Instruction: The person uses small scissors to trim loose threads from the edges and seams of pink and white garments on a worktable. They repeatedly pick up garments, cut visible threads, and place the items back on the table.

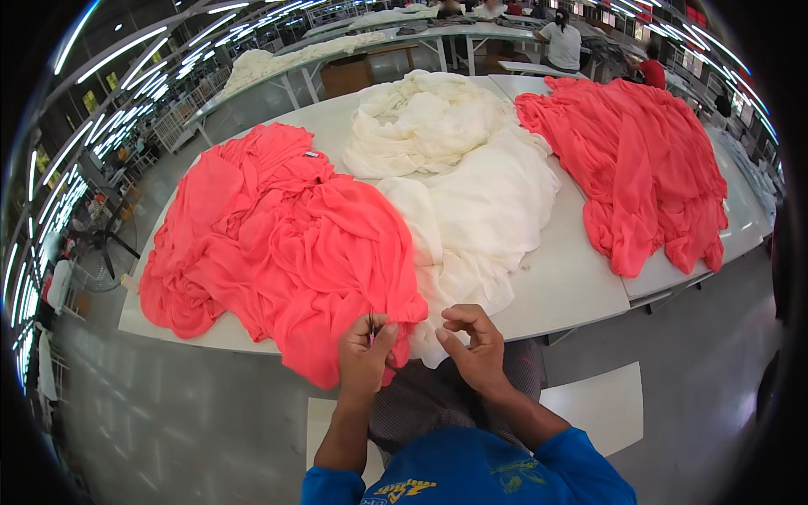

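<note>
My left hand (362, 358) is closed at the near edge of a heap of coral-pink fabric (311, 236), with a fold of it pinched by the fingers. A small dark thing shows between thumb and forefinger, too small to make out. To its right, my right hand (480, 349) hovers over my lap with thumb and forefinger curved and a gap between their tips. Nothing is visible in it. Just beyond lies the near end of a crumpled pile of thin cream fabric (480, 210), which touches the coral heap.
Both piles lie on a pale worktable (581, 290). Another coral fabric heap (631, 168) covers its right part. Behind, a long table (337, 55) carries more cream cloth, and people sit farther back. A standing fan (103, 244) is at the left on the grey floor (185, 404).
</note>
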`<action>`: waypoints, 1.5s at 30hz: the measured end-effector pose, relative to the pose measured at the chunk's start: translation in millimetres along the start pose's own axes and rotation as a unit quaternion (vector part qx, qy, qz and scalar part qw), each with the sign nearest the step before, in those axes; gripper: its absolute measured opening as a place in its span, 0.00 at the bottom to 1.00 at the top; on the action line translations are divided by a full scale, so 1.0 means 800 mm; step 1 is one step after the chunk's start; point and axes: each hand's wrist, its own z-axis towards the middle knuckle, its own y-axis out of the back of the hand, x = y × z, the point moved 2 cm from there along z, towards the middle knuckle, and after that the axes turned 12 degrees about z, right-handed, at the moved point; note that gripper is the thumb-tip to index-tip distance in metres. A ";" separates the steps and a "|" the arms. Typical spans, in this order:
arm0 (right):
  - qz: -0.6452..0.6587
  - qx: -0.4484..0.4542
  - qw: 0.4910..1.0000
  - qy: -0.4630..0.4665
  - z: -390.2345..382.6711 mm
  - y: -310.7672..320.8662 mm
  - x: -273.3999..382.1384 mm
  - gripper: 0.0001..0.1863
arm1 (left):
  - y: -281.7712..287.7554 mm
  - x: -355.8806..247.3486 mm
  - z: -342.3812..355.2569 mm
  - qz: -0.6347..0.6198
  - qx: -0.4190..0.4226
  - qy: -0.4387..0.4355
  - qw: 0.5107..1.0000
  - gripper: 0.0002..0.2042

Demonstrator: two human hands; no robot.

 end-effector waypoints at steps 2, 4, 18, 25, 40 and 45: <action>-0.095 0.045 0.993 0.044 0.008 -0.006 0.013 0.20 | 0.001 -0.007 0.006 0.006 0.015 0.008 1.000 0.04; -0.117 0.064 0.989 0.071 0.015 -0.020 0.019 0.20 | 0.001 -0.012 0.009 -0.002 0.026 0.004 1.000 0.05; -0.228 0.047 0.960 0.155 0.119 -0.035 -0.040 0.14 | 0.014 -0.050 0.010 -0.032 -0.011 -0.108 0.994 0.03; -0.180 -0.014 0.979 0.097 0.154 0.004 -0.034 0.16 | 0.082 -0.070 0.024 -0.094 -0.163 -0.155 0.970 0.03; -0.085 0.076 0.986 -0.119 0.146 0.072 0.059 0.04 | 0.055 -0.078 0.054 -0.162 -0.087 -0.119 0.976 0.05; -0.038 0.098 0.981 -0.163 0.134 0.062 0.049 0.07 | 0.056 -0.070 0.056 -0.162 -0.067 -0.112 0.978 0.06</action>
